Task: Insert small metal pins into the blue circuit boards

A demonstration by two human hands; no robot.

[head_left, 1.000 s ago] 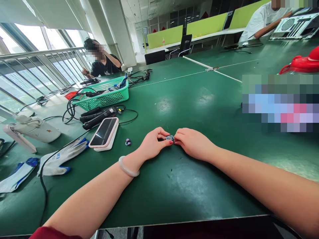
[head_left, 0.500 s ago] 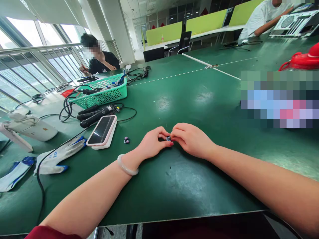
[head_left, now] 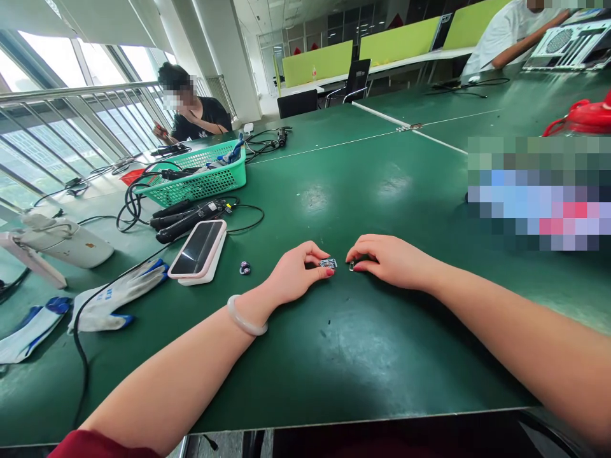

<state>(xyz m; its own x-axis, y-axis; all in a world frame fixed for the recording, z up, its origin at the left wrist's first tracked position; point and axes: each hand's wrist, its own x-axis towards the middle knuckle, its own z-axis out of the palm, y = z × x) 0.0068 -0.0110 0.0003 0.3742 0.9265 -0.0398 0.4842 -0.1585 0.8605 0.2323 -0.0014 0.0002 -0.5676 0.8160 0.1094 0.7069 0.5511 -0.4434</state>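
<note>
My left hand [head_left: 293, 273], with a pale bangle on the wrist, pinches a small flat rectangular piece [head_left: 328, 263] with a dark and whitish pattern between thumb and fingers. To its right, a short gap away, my right hand [head_left: 391, 257] is closed with thumb and fingertips on a tiny silvery-edged piece [head_left: 352, 266]. Both pieces are too small to name. Left of my left hand, a small dark, shiny round object [head_left: 245, 268] lies on the green table [head_left: 305, 362].
A phone [head_left: 198, 248] rests on a white box, beside black tools [head_left: 188, 219] with cables. Behind is a green basket [head_left: 200, 181]; work gloves [head_left: 119, 296] lie at left. A red-topped object [head_left: 585, 117] and a blurred-out area are at right. Two people sit farther back.
My hands were together at the patterned piece. My right hand has moved away to the right, with the tiny silvery-edged piece now showing at its fingertips. My left hand keeps its pinch.
</note>
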